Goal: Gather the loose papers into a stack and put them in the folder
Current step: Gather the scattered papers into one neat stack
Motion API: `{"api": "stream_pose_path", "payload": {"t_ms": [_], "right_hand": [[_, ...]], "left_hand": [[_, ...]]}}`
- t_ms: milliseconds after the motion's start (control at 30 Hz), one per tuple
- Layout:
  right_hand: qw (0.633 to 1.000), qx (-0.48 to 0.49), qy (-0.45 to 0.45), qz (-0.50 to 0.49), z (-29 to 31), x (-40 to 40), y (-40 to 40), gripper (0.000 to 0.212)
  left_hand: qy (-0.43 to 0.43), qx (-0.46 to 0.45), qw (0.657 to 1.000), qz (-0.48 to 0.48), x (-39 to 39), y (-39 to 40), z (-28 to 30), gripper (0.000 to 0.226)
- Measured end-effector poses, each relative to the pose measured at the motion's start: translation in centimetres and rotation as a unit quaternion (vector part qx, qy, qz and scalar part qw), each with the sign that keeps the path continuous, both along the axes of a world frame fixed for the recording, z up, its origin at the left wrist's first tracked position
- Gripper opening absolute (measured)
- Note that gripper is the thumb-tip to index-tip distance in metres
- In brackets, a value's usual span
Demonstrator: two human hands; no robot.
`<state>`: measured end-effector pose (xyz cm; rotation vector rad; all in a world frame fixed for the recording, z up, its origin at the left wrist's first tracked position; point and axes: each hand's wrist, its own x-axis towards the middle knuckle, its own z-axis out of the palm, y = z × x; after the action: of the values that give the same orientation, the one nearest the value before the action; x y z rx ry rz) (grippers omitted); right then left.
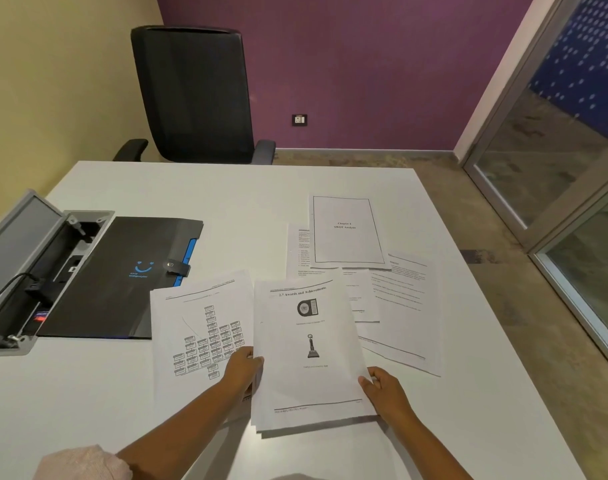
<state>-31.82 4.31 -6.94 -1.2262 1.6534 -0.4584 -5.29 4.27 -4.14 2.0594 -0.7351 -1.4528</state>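
Your left hand (243,367) and right hand (382,388) pinch opposite edges of a small paper stack (309,355), just right of the black folder (122,278) on the counter (88,393); loose sheets (396,306) lie beyond it.

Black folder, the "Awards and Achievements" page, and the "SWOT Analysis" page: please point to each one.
black folder (115,271): head view, front cover.
"Awards and Achievements" page (309,375): head view, lower middle.
"SWOT Analysis" page (346,244): head view, blank middle.
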Motion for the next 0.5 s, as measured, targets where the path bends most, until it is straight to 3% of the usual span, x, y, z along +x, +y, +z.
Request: {"api": "stream_pose_path", "payload": {"t_ms": [133, 267, 400, 500], "right_hand": [[1.0, -0.001, -0.003, -0.011, 0.1, 0.0, 0.2, 0.011], [0.995, -0.028, -0.016, -0.091, 0.5, -0.1, 0.2, 0.005], [0.994, -0.024, -0.016, -0.105, 0.3, -0.6, -0.5, 0.018], [0.992, -0.01, -0.069, -0.109, 0.8, -1.1, -1.1, 0.024]], "left_hand": [[0.001, -0.012, 1.0, 0.007, 0.0, 0.1, 0.2, 0.03], [0.023, -0.03, 0.999, -0.005, -0.1, -0.2, 0.3, 0.029], [0.046, -0.053, 0.995, -0.067, -1.1, -0.4, 1.6, 0.032], [0.069, -0.079, 0.991, -0.083, -1.6, -0.5, 2.5, 0.031]]}}
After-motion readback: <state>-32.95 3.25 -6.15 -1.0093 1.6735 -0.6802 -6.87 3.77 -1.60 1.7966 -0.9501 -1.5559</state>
